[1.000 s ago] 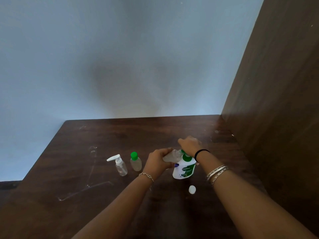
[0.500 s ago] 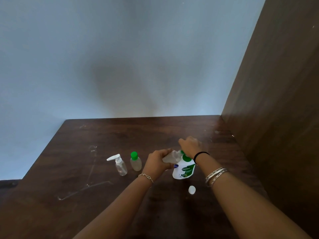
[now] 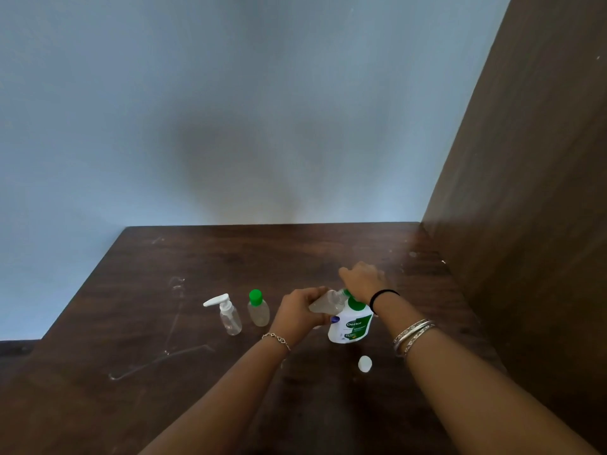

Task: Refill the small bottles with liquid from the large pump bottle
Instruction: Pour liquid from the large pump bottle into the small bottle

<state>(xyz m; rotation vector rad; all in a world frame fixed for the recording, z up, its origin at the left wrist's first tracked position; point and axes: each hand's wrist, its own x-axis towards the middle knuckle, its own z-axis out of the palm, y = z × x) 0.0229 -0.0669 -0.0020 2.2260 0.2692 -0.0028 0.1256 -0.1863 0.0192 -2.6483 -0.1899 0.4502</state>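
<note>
The large white pump bottle point(image 3: 350, 326) with a green label stands on the dark wooden table point(image 3: 230, 257). My right hand point(image 3: 363, 281) rests on top of its green pump head, which is mostly hidden. My left hand point(image 3: 300, 311) holds a small clear bottle point(image 3: 326, 303) tilted with its mouth against the pump's nozzle. A small white cap point(image 3: 365, 363) lies on the table in front of the large bottle. To the left stand a small clear bottle with a green cap point(image 3: 258, 308) and a small clear bottle with a white pump point(image 3: 228, 315).
A brown wooden panel point(image 3: 525, 192) rises along the table's right side. A pale blue wall point(image 3: 230, 110) stands behind the table. The table's left edge runs diagonally at the left. Pale scratch marks point(image 3: 170, 349) cross the tabletop on the left.
Both hands and the bottles stay almost where they were; my right hand on the pump head has shifted only slightly.
</note>
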